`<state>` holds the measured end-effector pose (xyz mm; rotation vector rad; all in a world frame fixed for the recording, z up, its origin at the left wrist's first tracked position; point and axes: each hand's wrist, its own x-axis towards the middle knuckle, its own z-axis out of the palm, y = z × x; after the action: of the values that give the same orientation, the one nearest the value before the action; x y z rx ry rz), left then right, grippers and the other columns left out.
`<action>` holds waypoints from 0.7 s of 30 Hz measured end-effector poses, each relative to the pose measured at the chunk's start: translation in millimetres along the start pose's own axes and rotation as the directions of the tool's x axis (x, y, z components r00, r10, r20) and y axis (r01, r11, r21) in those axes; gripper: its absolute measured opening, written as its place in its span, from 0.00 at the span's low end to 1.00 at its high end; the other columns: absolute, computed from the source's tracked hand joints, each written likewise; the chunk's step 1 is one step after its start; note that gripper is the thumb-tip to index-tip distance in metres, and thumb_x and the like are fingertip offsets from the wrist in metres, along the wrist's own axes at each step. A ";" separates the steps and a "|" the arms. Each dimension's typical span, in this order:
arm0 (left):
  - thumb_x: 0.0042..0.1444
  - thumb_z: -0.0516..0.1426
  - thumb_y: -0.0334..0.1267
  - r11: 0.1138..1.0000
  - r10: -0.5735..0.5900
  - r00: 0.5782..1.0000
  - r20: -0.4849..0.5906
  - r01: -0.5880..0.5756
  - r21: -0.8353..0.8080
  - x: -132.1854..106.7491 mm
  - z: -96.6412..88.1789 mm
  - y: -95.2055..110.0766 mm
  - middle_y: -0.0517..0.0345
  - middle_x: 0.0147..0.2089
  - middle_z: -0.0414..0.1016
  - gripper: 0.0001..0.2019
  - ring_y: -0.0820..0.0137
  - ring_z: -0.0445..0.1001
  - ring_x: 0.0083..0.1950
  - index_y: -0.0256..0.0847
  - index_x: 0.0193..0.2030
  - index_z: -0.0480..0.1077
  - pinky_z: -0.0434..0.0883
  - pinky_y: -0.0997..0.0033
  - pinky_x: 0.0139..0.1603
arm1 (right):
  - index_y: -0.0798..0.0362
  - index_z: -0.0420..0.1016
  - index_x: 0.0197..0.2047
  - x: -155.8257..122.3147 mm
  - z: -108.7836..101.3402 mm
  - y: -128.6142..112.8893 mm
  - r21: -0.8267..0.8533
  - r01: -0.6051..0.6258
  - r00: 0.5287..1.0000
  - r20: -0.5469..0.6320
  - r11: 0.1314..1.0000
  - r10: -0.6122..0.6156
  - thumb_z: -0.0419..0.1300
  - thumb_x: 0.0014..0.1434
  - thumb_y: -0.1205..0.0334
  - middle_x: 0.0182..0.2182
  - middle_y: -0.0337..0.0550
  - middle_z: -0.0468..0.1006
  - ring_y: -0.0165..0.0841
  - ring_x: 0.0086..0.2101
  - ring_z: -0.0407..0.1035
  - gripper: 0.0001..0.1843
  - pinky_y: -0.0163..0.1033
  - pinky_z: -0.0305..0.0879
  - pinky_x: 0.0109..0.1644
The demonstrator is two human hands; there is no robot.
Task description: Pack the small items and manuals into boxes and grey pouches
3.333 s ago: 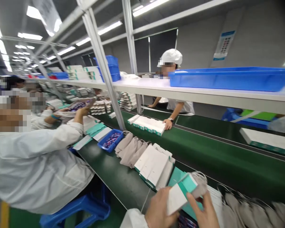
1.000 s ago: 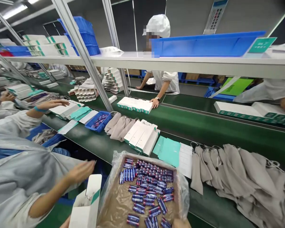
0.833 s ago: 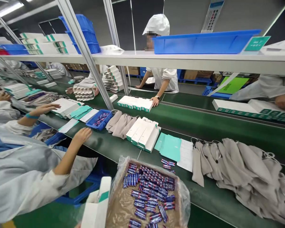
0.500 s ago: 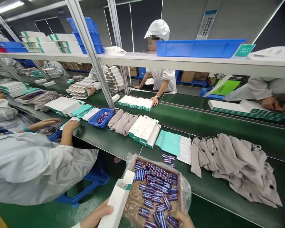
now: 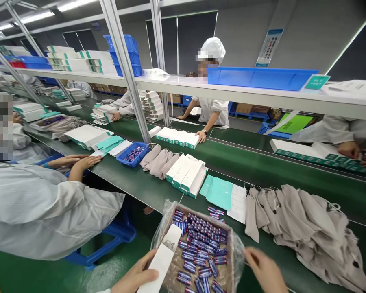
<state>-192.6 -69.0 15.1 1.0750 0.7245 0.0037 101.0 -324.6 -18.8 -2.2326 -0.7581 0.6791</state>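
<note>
Left hand [image 5: 140, 270]: grasping a white box [image 5: 158, 266], thumb laid on its upper face, other fingers at its left side, partly hidden. Box tilted, open end pointing away from the wearer, flap extended; a grey loop shows in the mouth. Box overlaps the left part of the carton [image 5: 231, 252] in view; contact between the two cannot be told.

Right hand [image 5: 262, 266]: at the carton's right side, fingers bent, tips at the clear film [image 5: 238, 260]. Pinching the film or merely beside it: cannot tell.

Carton holds batteries [image 5: 203, 240], packed closely toward the far end, scattered nearer. Several loose batteries [image 5: 215, 211] on the counter [image 5: 128, 185], just beyond the carton.

Counter, left to right: blue tray [image 5: 126, 162], pouches [image 5: 160, 160], box stack [image 5: 186, 173], teal cards [image 5: 218, 193], white sheet [image 5: 237, 203], pouch heap [image 5: 311, 232].

Co-worker [image 5: 33, 211] at left: both hands at the counter edge. Person opposite [image 5: 213, 112]: one hand against the end of a box row [image 5: 177, 137].
</note>
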 end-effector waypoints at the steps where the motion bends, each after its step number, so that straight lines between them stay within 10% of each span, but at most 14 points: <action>1: 0.33 0.67 0.51 1.000 -0.001 1.000 0.007 0.001 -0.003 1.1 -1.5 0.0 0.54 0.50 0.73 0.39 0.59 0.68 0.49 0.42 0.56 0.66 0.65 0.70 0.45 | 0.51 0.74 0.45 17.1 -11.2 -6.5 -0.108 0.085 0.996 -0.014 0.990 -0.087 0.44 0.58 0.45 0.48 0.58 0.73 0.55 0.48 0.68 0.25 0.60 0.62 0.54; 5: 0.34 0.66 0.50 1.000 -0.011 0.998 0.054 0.012 -0.019 5.7 -6.5 0.7 0.52 0.51 0.72 0.40 0.57 0.69 0.48 0.43 0.58 0.65 0.67 0.66 0.46 | 0.44 0.70 0.54 94.6 -26.0 -48.7 -0.320 0.494 0.860 0.317 0.808 -0.400 0.48 0.58 0.68 0.57 0.44 0.68 0.42 0.56 0.60 0.22 0.51 0.54 0.62; 11: 0.35 0.66 0.49 1.000 -0.006 0.999 0.033 0.006 -0.013 10.0 -11.6 0.7 0.53 0.52 0.72 0.38 0.57 0.69 0.49 0.44 0.57 0.66 0.67 0.64 0.48 | 0.46 0.69 0.55 149.5 -10.8 -76.9 -0.360 0.805 0.570 0.690 0.472 -0.446 0.58 0.52 0.71 0.61 0.52 0.60 0.50 0.54 0.61 0.27 0.55 0.63 0.53; 21: 0.30 0.68 0.50 0.997 -0.062 0.998 -0.013 0.061 -0.042 8.2 -8.5 4.1 0.54 0.51 0.73 0.38 0.57 0.69 0.48 0.44 0.53 0.70 0.67 0.67 0.45 | 0.52 0.68 0.48 138.1 -20.8 -63.9 -0.499 0.800 0.599 0.703 0.334 -0.384 0.53 0.54 0.71 0.46 0.55 0.67 0.46 0.44 0.64 0.18 0.46 0.64 0.39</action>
<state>-189.5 -57.3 11.6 1.0137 0.7675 -0.0260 189.7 -201.8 6.5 -2.1310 -2.4701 0.5095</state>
